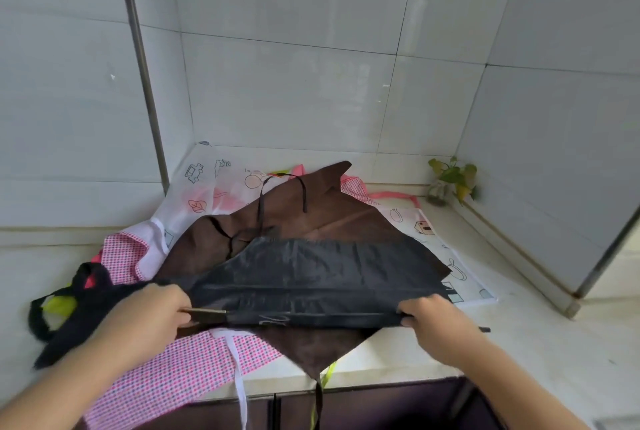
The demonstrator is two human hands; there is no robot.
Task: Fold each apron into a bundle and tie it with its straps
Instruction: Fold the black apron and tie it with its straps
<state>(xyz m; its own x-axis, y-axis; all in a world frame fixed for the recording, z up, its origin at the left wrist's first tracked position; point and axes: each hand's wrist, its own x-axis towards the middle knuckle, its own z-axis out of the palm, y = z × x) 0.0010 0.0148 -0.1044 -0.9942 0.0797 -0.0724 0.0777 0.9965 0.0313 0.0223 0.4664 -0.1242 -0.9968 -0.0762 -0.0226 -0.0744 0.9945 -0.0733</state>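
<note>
A black apron (311,277) lies folded into a wide band on top of a pile of aprons on the counter. My left hand (152,315) grips its left end and my right hand (429,315) grips its right end, both at the near folded edge. Its black straps (59,311) trail off to the left in loops. Under it lies a brown apron (322,211) with thin dark straps, then a pink dotted apron (180,370) with a white strap hanging over the counter edge, and a white printed apron (214,183) at the back.
The pale counter (519,360) sits in a tiled corner, with walls (277,83) behind and to the right. A small leafy plant (450,180) stands in the back right corner. The counter's front edge (381,384) drops to dark cabinets.
</note>
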